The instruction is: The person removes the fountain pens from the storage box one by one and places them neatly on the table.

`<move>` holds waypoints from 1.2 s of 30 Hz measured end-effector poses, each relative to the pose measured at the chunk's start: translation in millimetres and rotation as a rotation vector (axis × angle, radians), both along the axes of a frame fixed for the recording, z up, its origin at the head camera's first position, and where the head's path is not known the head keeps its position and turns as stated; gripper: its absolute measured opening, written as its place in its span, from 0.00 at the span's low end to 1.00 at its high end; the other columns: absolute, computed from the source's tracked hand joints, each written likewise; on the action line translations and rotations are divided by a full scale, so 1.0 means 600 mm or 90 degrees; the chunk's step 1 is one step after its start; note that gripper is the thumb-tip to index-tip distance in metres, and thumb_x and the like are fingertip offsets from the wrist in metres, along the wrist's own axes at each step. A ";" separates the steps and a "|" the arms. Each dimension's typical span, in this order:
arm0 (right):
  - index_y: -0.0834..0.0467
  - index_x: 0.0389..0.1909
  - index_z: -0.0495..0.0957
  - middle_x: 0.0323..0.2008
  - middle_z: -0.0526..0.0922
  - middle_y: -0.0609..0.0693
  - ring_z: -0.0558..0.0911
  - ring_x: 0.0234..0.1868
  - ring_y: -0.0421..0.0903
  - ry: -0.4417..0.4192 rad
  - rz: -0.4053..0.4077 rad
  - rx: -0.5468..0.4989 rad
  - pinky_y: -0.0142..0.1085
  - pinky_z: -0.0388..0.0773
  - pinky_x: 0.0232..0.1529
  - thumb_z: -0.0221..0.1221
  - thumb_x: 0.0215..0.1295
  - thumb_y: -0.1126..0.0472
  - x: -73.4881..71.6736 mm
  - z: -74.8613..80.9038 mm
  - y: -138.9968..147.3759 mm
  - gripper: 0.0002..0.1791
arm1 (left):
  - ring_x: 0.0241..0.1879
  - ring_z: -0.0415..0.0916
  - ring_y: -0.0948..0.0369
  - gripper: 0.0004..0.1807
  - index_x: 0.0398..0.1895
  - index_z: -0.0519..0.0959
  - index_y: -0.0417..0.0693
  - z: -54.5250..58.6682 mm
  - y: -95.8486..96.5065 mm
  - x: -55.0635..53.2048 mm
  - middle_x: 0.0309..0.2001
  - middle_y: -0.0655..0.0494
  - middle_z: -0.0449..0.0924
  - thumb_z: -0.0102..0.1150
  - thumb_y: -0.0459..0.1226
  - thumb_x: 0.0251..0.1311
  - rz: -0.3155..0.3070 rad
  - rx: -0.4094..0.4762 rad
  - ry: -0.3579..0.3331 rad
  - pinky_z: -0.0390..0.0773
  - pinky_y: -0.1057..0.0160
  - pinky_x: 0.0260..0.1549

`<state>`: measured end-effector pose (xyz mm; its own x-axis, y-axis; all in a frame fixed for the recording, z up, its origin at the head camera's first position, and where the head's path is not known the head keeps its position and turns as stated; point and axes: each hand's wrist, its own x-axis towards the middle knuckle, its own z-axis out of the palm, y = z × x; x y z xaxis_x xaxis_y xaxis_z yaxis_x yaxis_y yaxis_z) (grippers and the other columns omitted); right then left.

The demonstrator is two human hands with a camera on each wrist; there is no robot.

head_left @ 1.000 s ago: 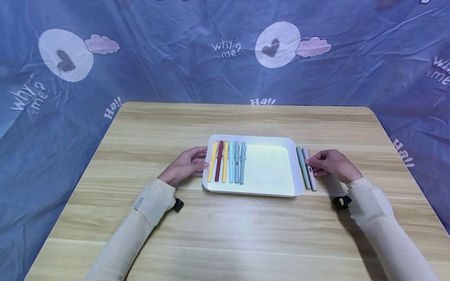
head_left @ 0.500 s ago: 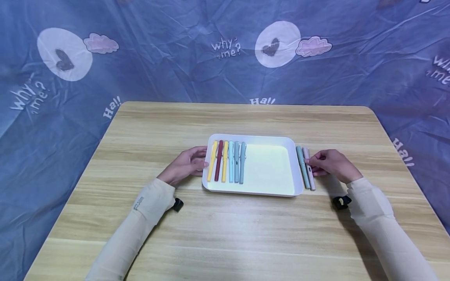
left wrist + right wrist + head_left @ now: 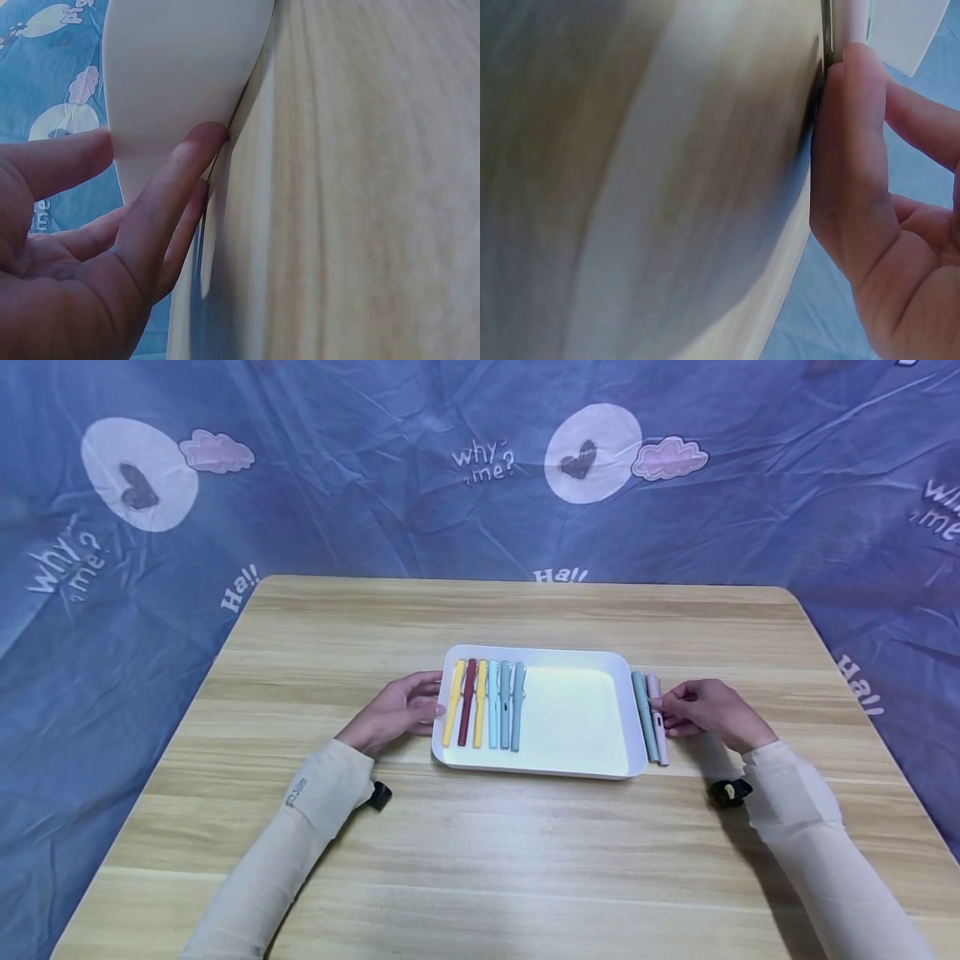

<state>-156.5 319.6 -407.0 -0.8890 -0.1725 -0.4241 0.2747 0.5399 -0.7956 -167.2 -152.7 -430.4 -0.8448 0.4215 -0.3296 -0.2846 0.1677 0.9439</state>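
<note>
My left hand (image 3: pixel 393 710) touches the left end of a white tray (image 3: pixel 573 772); in the left wrist view its fairly straight fingers rest against the tray's outer wall (image 3: pixel 180 67), the thumb at the rim. A row of capped pens lies in the tray's left part: yellow (image 3: pixel 453 706), dark red (image 3: pixel 467 706), yellow (image 3: pixel 480 706), light blue (image 3: pixel 492 706) and two grey-blue (image 3: pixel 517 710). Right of the tray, my right hand (image 3: pixel 705 710) pinches a lilac pen (image 3: pixel 662 743) lying on the table. Beside that pen lies a teal pen (image 3: pixel 644 714), next to the tray wall.
The pens all stand on a pale wooden table (image 3: pixel 480 860). Behind it hangs a blue printed cloth (image 3: pixel 375 485). Each wrist carries a small black device, one at the left cuff (image 3: pixel 380 797) and another at the right cuff (image 3: pixel 729 792).
The lilac pen's near end has swung slightly left, bringing it closer to parallel with the teal pen. My left hand, the tray and its pens keep their places.
</note>
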 end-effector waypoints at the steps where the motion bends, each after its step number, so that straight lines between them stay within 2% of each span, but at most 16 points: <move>1: 0.78 0.51 0.71 0.40 0.86 0.55 0.86 0.36 0.40 -0.001 -0.002 -0.005 0.36 0.90 0.42 0.56 0.79 0.64 0.000 0.000 0.001 0.17 | 0.69 0.69 0.42 0.39 0.82 0.56 0.41 0.000 0.000 0.000 0.74 0.38 0.63 0.60 0.28 0.71 0.000 0.000 0.000 0.86 0.52 0.53; 5: 0.79 0.52 0.70 0.40 0.86 0.54 0.86 0.36 0.39 -0.001 -0.002 -0.013 0.36 0.90 0.42 0.56 0.79 0.63 0.003 0.001 0.005 0.19 | 0.69 0.69 0.42 0.39 0.81 0.56 0.42 0.000 0.000 0.000 0.74 0.39 0.63 0.60 0.28 0.71 0.000 0.001 0.001 0.87 0.52 0.53; 13: 0.76 0.57 0.70 0.40 0.81 0.52 0.81 0.36 0.39 0.023 0.005 0.045 0.34 0.88 0.38 0.53 0.82 0.57 0.009 0.011 0.013 0.23 | 0.68 0.70 0.42 0.38 0.81 0.56 0.42 0.001 0.001 0.000 0.74 0.39 0.64 0.60 0.28 0.72 0.000 -0.002 0.002 0.87 0.53 0.52; 19: 0.76 0.62 0.66 0.45 0.78 0.59 0.82 0.37 0.40 0.041 0.009 0.042 0.35 0.88 0.40 0.54 0.82 0.56 0.016 0.016 0.012 0.26 | 0.68 0.69 0.42 0.39 0.82 0.56 0.42 -0.001 0.000 0.000 0.74 0.39 0.63 0.60 0.28 0.72 -0.002 -0.003 0.005 0.87 0.53 0.53; 25: 0.76 0.65 0.64 0.49 0.80 0.64 0.83 0.38 0.42 0.070 0.006 0.068 0.35 0.87 0.38 0.51 0.82 0.56 0.019 0.017 0.014 0.27 | 0.69 0.69 0.42 0.38 0.82 0.56 0.41 -0.001 -0.001 0.001 0.74 0.39 0.63 0.60 0.29 0.72 -0.005 -0.002 0.008 0.86 0.53 0.53; 32: 0.75 0.68 0.64 0.56 0.75 0.68 0.80 0.42 0.34 0.097 -0.012 0.058 0.33 0.87 0.42 0.52 0.82 0.54 0.020 0.019 0.005 0.30 | 0.69 0.69 0.42 0.38 0.81 0.56 0.41 -0.001 -0.001 0.001 0.74 0.39 0.63 0.60 0.29 0.72 -0.004 -0.002 0.007 0.86 0.53 0.53; 36: 0.75 0.69 0.63 0.59 0.73 0.69 0.80 0.44 0.34 0.112 -0.012 0.045 0.33 0.88 0.44 0.52 0.82 0.53 0.021 0.022 -0.001 0.30 | 0.69 0.69 0.43 0.38 0.81 0.56 0.41 0.000 -0.001 0.001 0.74 0.39 0.63 0.60 0.29 0.72 -0.006 -0.001 0.007 0.86 0.52 0.53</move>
<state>-144.2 319.1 -393.6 -0.9534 -0.1308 -0.2719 0.1445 0.5930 -0.7921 -166.7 -153.5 -430.4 -0.8446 0.4288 -0.3206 -0.2719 0.1723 0.9468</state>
